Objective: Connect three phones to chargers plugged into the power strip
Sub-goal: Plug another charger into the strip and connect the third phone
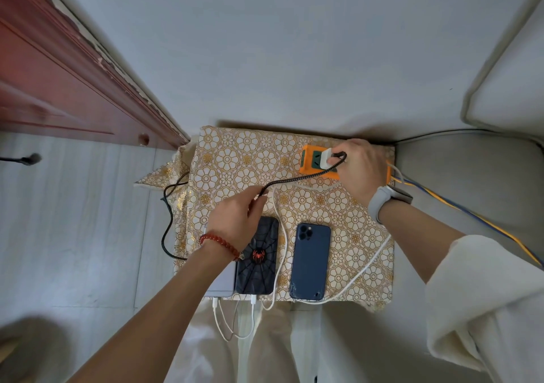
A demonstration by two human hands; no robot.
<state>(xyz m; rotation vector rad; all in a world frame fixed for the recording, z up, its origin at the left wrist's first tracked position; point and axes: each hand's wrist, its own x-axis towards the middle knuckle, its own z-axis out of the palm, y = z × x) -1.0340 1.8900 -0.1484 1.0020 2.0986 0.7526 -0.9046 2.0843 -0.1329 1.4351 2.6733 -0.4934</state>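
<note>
The right hand point(357, 171) gripped a white charger point(327, 159) seated on the orange power strip point(309, 162) at the table's far right. The left hand point(235, 223) pinched its black braided cable point(294, 180). Three phones lay along the near edge: grey point(220, 282), spider-case point(259, 260) and blue point(310, 262).

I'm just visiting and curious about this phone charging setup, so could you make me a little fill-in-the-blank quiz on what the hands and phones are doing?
1. The right hand grips a white charger at the ____ power strip.
2. The left hand pinches a braided ____ cable.
3. The phone with the spider case lies to the ____ of the blue phone.
4. The right wrist wears a white ____.

Missing words: orange; black; left; watch
</note>
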